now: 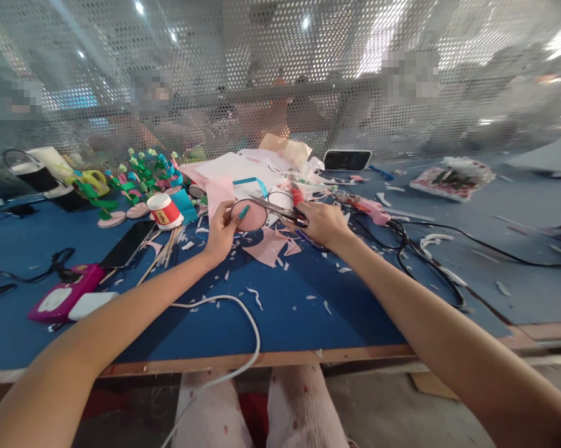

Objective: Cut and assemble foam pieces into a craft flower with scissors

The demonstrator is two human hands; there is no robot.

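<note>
My left hand (221,229) pinches a round pink paper disc (249,215) above the blue table (280,311). My right hand (321,223) is closed round the red handles of a pair of scissors (280,210), whose blades reach left to the disc's upper edge. Under the disc lie pink paper offcuts (271,246) and small white scraps.
A phone (127,244), wooden sticks (165,249) and a red-labelled roll (165,210) lie left of my hands, with green and pink paper flowers (135,180) behind. A pink glue gun (369,210) and black cables (415,255) lie on the right. A white cable (243,311) crosses the front edge. A perforated screen stands behind.
</note>
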